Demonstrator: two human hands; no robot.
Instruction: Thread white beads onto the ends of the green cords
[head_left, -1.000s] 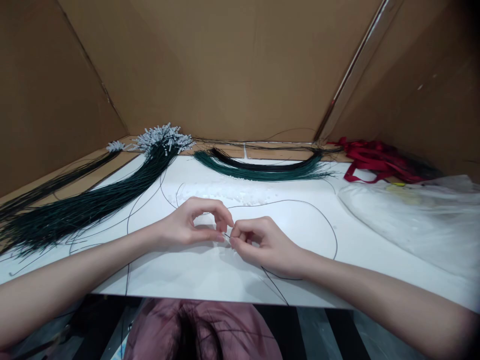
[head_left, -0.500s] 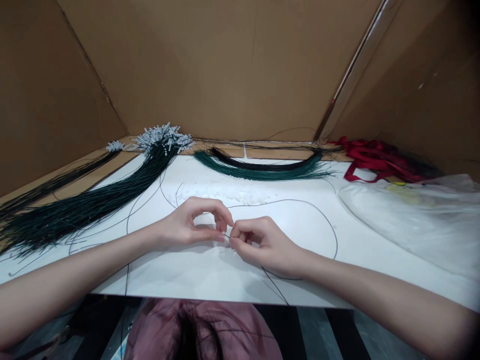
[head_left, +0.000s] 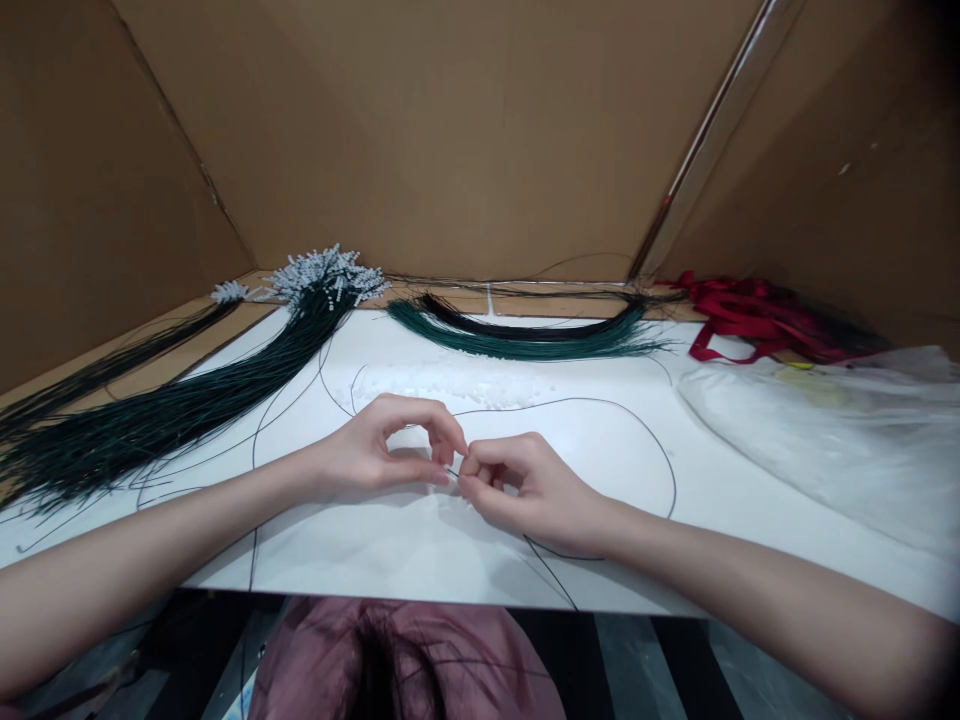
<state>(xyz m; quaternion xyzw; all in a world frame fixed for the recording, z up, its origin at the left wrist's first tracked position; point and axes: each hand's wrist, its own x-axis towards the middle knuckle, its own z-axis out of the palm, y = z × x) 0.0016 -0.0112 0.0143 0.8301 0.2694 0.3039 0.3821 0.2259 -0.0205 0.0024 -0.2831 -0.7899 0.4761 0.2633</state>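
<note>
Near the middle of the white work surface [head_left: 352,550], both of my hands meet, fingertips almost touching. My left hand [head_left: 364,445] is curled with thumb and fingers closed on a thin dark wire [head_left: 673,470]. My right hand [head_left: 547,490] pinches the same wire just beside it. A short piece of wire shows between the fingertips. More dark wire loops over the surface to the right, and strands hang past the front edge. Whether a bead is in my fingertips is hidden. Small white beads [head_left: 480,385] lie scattered just behind my hands.
A bundle of dark green wire stems [head_left: 247,400] with white beaded tips [head_left: 326,275] lies left. Behind the beads are bare green and black wires [head_left: 525,345]. Red ribbon [head_left: 765,315] and a clear plastic bag [head_left: 840,440] are right. Cardboard walls [head_left: 450,140] enclose the surface.
</note>
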